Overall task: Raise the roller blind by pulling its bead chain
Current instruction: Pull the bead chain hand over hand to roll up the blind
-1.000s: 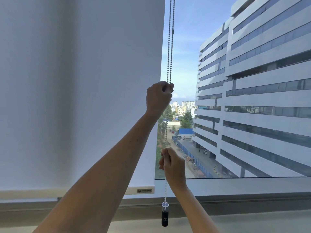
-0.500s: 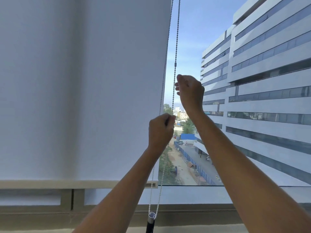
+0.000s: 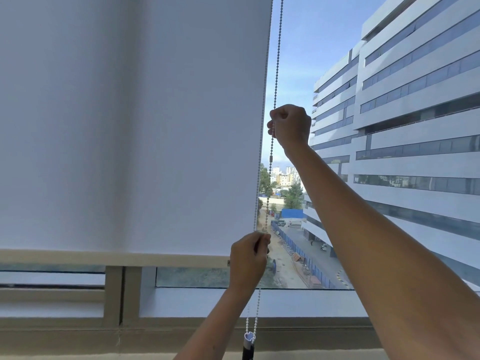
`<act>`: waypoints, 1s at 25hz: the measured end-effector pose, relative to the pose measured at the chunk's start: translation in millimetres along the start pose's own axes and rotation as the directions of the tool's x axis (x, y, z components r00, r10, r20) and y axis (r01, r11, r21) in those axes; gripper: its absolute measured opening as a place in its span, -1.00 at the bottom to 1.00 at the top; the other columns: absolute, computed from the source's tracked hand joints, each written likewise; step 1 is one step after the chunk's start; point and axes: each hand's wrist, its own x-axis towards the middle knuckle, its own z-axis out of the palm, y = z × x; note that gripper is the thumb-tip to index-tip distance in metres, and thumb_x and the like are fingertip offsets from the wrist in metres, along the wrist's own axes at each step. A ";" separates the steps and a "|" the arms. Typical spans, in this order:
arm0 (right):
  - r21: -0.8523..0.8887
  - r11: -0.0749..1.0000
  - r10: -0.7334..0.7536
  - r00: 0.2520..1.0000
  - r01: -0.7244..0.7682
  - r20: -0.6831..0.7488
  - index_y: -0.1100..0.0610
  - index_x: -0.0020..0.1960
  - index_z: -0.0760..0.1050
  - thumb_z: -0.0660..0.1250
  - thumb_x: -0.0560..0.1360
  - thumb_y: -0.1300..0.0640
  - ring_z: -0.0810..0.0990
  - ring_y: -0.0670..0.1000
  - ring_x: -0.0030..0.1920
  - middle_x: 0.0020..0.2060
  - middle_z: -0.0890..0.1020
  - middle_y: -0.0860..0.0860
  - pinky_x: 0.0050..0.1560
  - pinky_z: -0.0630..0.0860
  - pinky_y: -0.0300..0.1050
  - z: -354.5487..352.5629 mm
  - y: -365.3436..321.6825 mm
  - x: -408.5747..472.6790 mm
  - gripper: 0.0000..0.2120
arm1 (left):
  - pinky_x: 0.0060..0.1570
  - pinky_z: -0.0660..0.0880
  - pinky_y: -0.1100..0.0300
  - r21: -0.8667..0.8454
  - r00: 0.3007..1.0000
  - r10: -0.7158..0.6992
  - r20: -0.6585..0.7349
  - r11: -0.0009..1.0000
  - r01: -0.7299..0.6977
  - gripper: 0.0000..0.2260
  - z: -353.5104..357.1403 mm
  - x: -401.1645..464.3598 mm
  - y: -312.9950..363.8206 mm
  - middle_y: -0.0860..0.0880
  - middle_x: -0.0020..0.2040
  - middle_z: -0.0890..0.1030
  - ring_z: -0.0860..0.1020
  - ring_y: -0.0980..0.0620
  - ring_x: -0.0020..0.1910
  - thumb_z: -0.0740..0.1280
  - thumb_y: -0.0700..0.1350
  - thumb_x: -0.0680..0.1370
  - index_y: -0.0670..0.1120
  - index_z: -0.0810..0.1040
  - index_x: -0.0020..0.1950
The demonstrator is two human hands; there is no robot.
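A white roller blind (image 3: 130,126) covers most of the window, its bottom bar (image 3: 111,258) hanging a little above the sill. The bead chain (image 3: 275,74) runs down along the blind's right edge as a double strand. My right hand (image 3: 292,126) is clenched on the chain at mid height. Lower down, my left hand (image 3: 248,258) is closed on the same chain, just in front of the bottom bar's right end. Below it the chain loops through a black weight (image 3: 248,345) at the frame's bottom edge.
A grey window frame and sill (image 3: 181,305) run across the bottom. Through the bare glass at right stands a large white office building (image 3: 402,126), with a street and trees far below.
My left hand has pulled the chain downward while my right hand gripped it higher up. The blind's bottom bar has risen, showing more glass beneath it.
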 end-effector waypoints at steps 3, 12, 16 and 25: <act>-0.022 0.998 -0.056 0.998 0.056 -0.031 0.21 -0.20 0.58 0.22 0.44 0.33 0.56 -0.07 -0.52 -0.44 0.61 0.04 -0.26 0.65 -0.05 -1.6 -2.8 -7.2 -0.82 | -0.29 0.59 0.09 -0.014 0.999 -0.042 0.025 0.999 0.043 -0.84 -6.9 1.2 2.2 -0.02 -0.40 0.63 0.59 0.08 -0.39 0.31 -0.14 0.56 -0.09 0.62 -0.20; -0.083 0.986 -0.148 0.986 0.141 -0.071 0.25 -0.13 0.60 0.25 0.51 0.26 0.60 -0.03 -0.43 -0.36 0.66 0.10 -0.32 0.56 -0.25 -7.2 28.1 -52.8 -0.84 | -0.12 0.55 0.22 -0.147 0.986 0.122 -0.111 0.979 -0.138 -0.83 -41.7 90.1 70.8 0.00 -0.19 0.66 0.64 0.08 -0.17 0.22 -0.07 0.60 0.00 0.61 0.02; -0.126 0.983 -0.144 0.987 0.135 -0.070 0.22 -0.12 0.62 0.27 0.53 0.23 0.55 -0.08 -0.46 -0.38 0.67 0.10 -0.37 0.42 -0.39 -4.9 67.9 -95.6 -0.84 | -0.20 0.44 0.38 0.018 0.978 0.157 -0.137 0.988 -0.156 -0.78 -40.5 156.4 109.8 -0.09 -0.14 0.67 0.60 0.00 -0.20 0.18 -0.14 0.60 -0.16 0.60 -0.06; -0.095 0.993 -0.069 0.998 0.070 0.010 0.14 -0.20 0.61 0.30 0.52 0.24 0.60 -0.18 -0.41 -0.50 0.57 -0.07 -0.44 0.46 -0.45 -2.1 118.6 -182.2 -0.84 | -0.22 0.62 0.10 -0.114 0.999 0.046 -0.002 0.992 -0.046 -0.86 -23.6 184.3 116.3 -0.13 -0.34 0.65 0.57 0.05 -0.45 0.32 -0.20 0.54 -0.24 0.62 -0.14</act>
